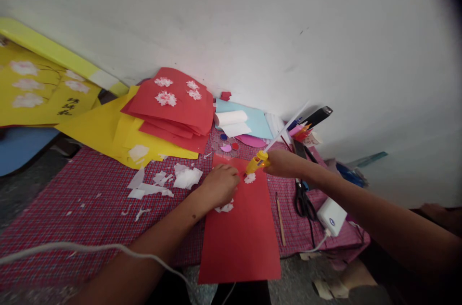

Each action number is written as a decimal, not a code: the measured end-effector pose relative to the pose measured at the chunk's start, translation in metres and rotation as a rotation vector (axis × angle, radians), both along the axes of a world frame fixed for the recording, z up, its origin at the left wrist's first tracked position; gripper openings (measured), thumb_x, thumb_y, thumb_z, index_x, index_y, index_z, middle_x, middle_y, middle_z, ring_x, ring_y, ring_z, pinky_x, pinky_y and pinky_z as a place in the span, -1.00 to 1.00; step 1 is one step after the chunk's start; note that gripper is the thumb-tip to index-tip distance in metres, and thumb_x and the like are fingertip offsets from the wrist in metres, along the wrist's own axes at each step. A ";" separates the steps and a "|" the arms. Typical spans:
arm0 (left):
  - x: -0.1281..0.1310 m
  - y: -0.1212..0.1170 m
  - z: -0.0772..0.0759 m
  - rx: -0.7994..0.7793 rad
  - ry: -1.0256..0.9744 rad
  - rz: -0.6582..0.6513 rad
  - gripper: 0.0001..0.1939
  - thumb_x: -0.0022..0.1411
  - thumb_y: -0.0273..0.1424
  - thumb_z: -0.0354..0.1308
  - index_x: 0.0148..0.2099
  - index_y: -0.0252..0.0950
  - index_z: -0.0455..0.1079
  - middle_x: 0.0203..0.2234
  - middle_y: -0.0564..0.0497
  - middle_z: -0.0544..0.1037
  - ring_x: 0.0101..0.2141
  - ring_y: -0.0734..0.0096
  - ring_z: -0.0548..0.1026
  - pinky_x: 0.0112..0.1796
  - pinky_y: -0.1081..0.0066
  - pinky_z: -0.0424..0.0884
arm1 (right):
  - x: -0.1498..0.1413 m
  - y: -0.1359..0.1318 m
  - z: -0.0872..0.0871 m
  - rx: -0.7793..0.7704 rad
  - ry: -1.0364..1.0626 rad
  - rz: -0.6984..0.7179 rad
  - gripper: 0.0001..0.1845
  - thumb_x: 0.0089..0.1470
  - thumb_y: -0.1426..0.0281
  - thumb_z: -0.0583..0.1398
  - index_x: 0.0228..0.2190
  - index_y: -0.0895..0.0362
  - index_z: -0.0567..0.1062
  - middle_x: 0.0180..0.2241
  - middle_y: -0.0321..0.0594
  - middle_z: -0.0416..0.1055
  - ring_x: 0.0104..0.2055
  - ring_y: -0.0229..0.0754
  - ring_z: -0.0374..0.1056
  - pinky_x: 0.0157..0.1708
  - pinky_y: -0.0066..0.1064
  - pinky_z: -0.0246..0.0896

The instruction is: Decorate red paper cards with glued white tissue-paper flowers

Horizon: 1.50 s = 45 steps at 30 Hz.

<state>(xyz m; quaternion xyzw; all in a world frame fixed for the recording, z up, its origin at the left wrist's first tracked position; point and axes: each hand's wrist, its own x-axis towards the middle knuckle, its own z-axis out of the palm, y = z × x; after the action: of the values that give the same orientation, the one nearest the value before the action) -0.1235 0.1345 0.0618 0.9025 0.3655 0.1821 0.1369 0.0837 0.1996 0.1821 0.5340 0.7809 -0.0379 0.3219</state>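
A yellow hot glue gun (257, 162) with a long white glue stick (287, 127) out of its back is gripped in my right hand (280, 163). Its nozzle points down at a small white-and-pink paper flower (250, 178) on a red paper sheet (240, 242). My left hand (221, 184) rests on the sheet's left side, fingers curled together; whatever they hold is hidden. Just below it, partly covered, lies another paper flower (225, 207). White paper scraps (187, 177) lie left of this hand.
Red sheets with flowers (180, 103) are stacked over yellow paper (104, 127) at the back left. A white paper roll (231, 118) lies near the wall. At right are black scissors (305, 201), a thin wooden stick (280, 221) and a white box with a cable (332, 217).
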 end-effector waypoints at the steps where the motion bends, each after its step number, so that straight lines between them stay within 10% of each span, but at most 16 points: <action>1: 0.000 0.000 0.000 -0.005 0.002 0.000 -0.87 0.26 -0.45 0.13 -0.19 -0.33 0.48 -0.21 -0.15 0.56 -0.08 0.13 0.46 -0.01 0.20 0.33 | 0.002 0.001 -0.001 -0.003 0.018 0.007 -0.68 0.09 0.33 0.15 -0.19 0.21 0.58 -0.21 0.04 0.59 -0.21 -0.03 0.51 -0.33 -0.40 0.19; 45: 0.000 0.000 0.004 -0.026 0.011 0.006 -0.86 0.28 -0.47 0.09 -0.20 -0.33 0.48 -0.20 -0.16 0.55 -0.08 0.14 0.47 -0.02 0.20 0.32 | 0.014 0.003 -0.015 0.115 0.024 0.027 -0.68 0.07 0.35 0.11 -0.25 0.22 0.60 -0.25 0.08 0.59 -0.20 0.05 0.52 -0.30 -0.35 0.23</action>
<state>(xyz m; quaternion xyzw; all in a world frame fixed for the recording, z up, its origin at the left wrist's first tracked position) -0.1232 0.1343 0.0660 0.9006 0.3711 0.1727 0.1462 0.0981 0.2022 0.1670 0.5403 0.7928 0.0051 0.2819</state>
